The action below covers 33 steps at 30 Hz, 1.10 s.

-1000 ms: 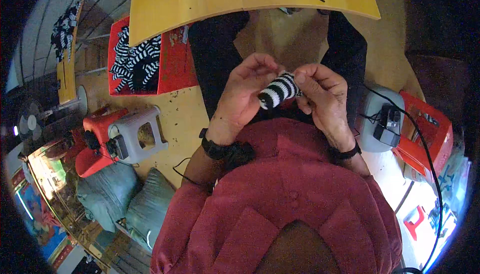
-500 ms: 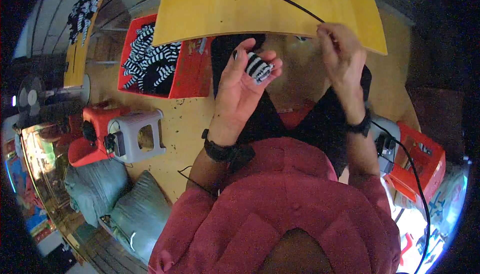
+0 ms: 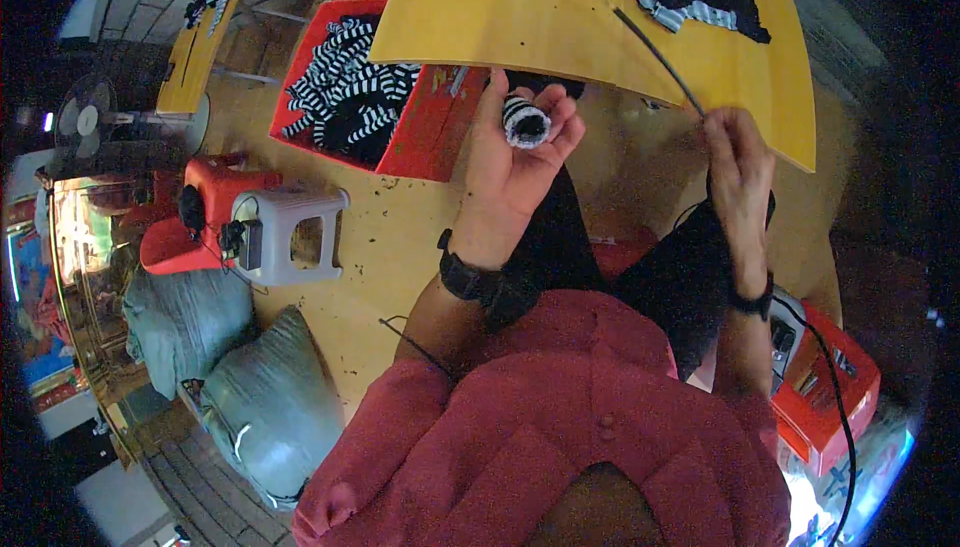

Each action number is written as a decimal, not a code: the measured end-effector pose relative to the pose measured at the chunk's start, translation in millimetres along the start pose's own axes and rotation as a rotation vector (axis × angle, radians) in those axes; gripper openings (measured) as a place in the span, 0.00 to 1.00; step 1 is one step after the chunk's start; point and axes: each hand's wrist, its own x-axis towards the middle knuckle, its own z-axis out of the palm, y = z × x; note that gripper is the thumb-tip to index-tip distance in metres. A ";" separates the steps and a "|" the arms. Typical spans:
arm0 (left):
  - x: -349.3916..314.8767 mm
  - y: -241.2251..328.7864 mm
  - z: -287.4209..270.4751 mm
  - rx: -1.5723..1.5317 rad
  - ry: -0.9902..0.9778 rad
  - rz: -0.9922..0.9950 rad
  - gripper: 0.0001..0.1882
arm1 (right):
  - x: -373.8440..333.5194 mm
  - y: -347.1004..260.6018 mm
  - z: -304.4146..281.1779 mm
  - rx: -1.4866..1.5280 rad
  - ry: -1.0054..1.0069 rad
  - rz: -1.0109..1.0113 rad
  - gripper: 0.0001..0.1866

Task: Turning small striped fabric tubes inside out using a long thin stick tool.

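My left hand (image 3: 515, 172), palm up with curled fingers, holds a small black-and-white striped knit tube (image 3: 522, 113). Its round open end, with a pale rim, faces up toward me. My right hand (image 3: 740, 157) pinches the near end of a thin dark rod (image 3: 655, 55) at the front edge of the yellow table (image 3: 480, 7). The rod's other end points away to the left over the tabletop. Several black and striped knit pieces (image 3: 700, 2) lie in a loose heap at the table's far right.
Left of the table stands a red box (image 3: 430, 127) full of striped knit pieces (image 3: 340, 97). Farther left are a grey stool (image 3: 300, 237), a red stool (image 3: 215, 187) and stuffed sacks (image 3: 270, 397). A red crate (image 3: 835, 397) and a black cable (image 3: 835, 347) are at my right.
The knit tube has turned so its open end faces me. My right hand, blurred before near the rod's end, now pinches it. The whole view has shifted.
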 end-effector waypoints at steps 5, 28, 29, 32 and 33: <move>3.0 1.0 5.9 -0.024 -0.008 0.083 0.17 | -86.1 -23.0 -21.1 0.211 -0.172 0.085 0.09; -27.3 -27.5 46.5 0.162 -0.213 0.150 0.19 | -155.5 -25.5 -8.4 0.172 -0.170 0.118 0.05; -29.7 -28.3 48.3 0.173 -0.222 0.154 0.19 | -156.9 -26.1 -8.2 0.175 -0.169 0.131 0.06; -36.8 -32.7 53.8 0.214 -0.251 0.183 0.19 | -161.6 -26.5 -3.8 0.154 -0.134 0.098 0.06; -39.1 -34.5 56.3 0.247 -0.271 0.206 0.19 | -163.2 -25.9 -1.9 0.134 -0.098 0.054 0.07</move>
